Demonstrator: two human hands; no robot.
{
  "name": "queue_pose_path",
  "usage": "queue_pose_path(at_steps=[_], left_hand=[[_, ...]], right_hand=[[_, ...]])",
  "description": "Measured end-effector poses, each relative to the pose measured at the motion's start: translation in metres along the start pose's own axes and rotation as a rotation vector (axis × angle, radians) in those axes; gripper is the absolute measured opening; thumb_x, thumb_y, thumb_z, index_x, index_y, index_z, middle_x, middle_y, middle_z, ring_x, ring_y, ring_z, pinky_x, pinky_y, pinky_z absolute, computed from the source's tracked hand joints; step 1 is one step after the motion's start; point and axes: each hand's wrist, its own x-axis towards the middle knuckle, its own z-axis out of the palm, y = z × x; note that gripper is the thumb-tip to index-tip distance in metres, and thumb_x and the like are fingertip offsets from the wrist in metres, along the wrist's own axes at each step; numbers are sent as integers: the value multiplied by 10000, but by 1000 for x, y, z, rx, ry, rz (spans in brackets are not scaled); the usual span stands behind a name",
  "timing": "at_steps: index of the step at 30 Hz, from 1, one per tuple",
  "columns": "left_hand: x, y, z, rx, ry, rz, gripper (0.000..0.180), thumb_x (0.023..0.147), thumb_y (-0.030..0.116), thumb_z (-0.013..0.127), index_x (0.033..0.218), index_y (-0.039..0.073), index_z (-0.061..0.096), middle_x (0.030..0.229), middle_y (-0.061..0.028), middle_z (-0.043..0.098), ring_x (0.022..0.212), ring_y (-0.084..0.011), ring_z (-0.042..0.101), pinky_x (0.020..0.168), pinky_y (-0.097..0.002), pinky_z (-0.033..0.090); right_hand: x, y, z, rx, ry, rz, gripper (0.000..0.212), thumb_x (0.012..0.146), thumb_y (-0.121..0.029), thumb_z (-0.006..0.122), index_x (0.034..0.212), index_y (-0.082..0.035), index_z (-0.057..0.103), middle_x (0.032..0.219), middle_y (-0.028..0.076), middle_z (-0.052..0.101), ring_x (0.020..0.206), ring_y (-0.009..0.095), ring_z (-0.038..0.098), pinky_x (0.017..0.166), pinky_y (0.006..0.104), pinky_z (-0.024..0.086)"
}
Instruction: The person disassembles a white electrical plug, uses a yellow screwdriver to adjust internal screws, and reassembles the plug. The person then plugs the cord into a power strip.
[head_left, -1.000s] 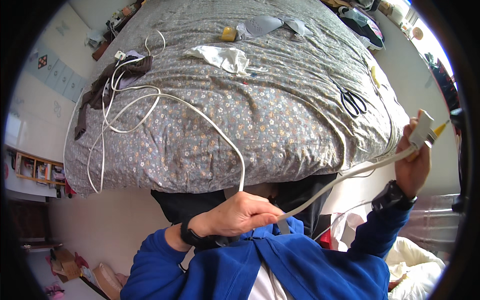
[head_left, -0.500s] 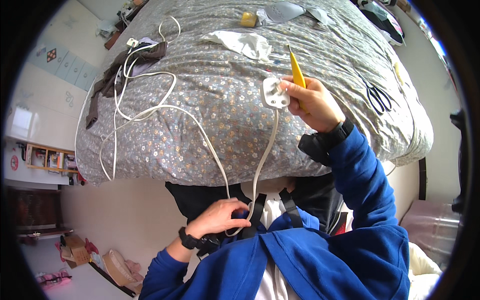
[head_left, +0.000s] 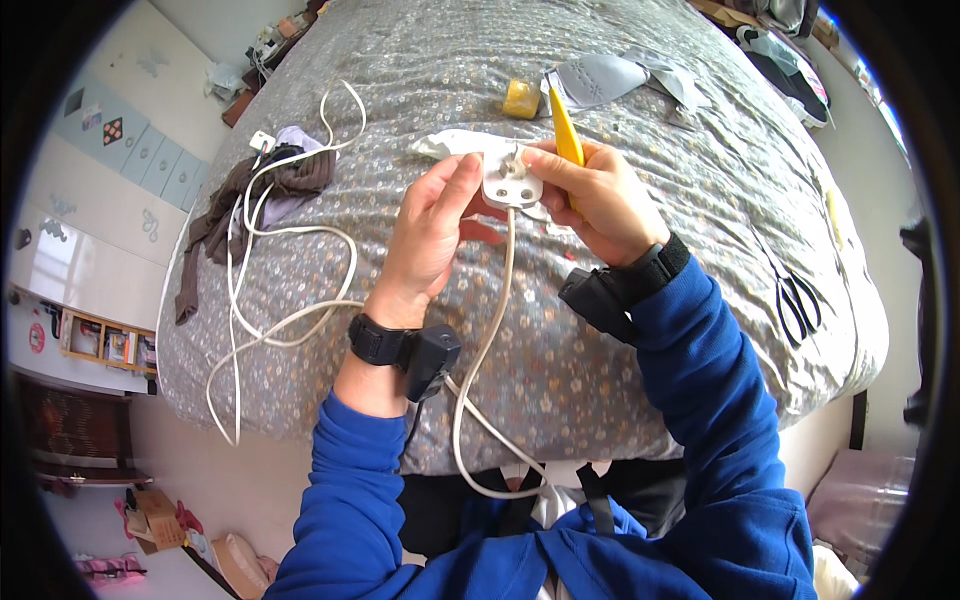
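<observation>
A white three-pin plug (head_left: pixel 513 192) on a long white cord (head_left: pixel 495 300) is held up between my two hands above the bed. My left hand (head_left: pixel 430 220) closes on the plug's left edge, thumb in front and fingers behind. From the right side, my right hand (head_left: pixel 600 195) pinches the plug with its thumb at the upper edge. The same hand keeps a slim yellow tool (head_left: pixel 566 135) with a thin tip, pointing up and away; its exact kind is unclear. The cord hangs from the plug, loops near my lap and runs back onto the bed.
The bed (head_left: pixel 640 400) has a grey floral cover. On it lie dark clothing (head_left: pixel 215 225) with a white connector (head_left: pixel 262 141), white cloth (head_left: pixel 450 145), a yellow tape roll (head_left: pixel 521 99), grey fabric (head_left: pixel 600 80) and black scissors (head_left: pixel 795 300). A cardboard box (head_left: pixel 155 520) stands at lower left.
My left hand has left the cord near my lap and come up to the plug. My right hand has brought the plug and yellow tool slightly left. The view has shifted.
</observation>
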Motion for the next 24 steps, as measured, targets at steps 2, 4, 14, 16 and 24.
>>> queue_pose_path(at_steps=[2, 4, 14, 16, 24], left_hand=[[21, -10, 1, -145, -12, 48, 446, 1018, 401, 536, 1219, 8, 601, 1013, -72, 700, 842, -150, 702, 674, -262, 579], [31, -23, -2, -171, 24, -12, 428, 1018, 377, 544, 1213, 1, 606, 1028, -85, 702, 867, -174, 711, 702, -284, 592], [30, -53, -19, -325, 71, -173, 420, 988, 278, 574, 1283, -20, 577, 1115, -121, 682, 963, -227, 708, 807, -328, 601], [29, -53, -17, -430, 51, -178, 462, 980, 308, 585, 1305, -19, 559, 1138, -121, 673, 995, -221, 698, 817, -333, 602], [25, -53, -16, -548, -77, -218, 768, 963, 535, 534, 1438, -45, 370, 1265, -211, 608, 1060, -343, 677, 830, -429, 629]], right_hand=[[23, 3, -6, -10, 41, -72, 281, 903, -201, 733, 1035, 41, 677, 649, -12, 538, 521, 50, 432, 481, 204, 339], [41, 10, -13, -35, 50, -88, 294, 888, -205, 750, 1029, 43, 679, 629, -14, 528, 505, 52, 420, 476, 209, 331], [56, 51, -25, 83, -89, 88, 294, 964, -159, 651, 1185, 28, 599, 701, -33, 530, 541, 36, 415, 486, 187, 330], [55, 50, -24, 55, -105, 71, 311, 961, -150, 650, 1211, 31, 611, 758, -23, 580, 554, 30, 416, 494, 178, 336], [50, 39, -27, -17, -288, 31, 310, 940, -146, 669, 1186, 33, 609, 895, 32, 658, 692, 59, 580, 618, 179, 477]])
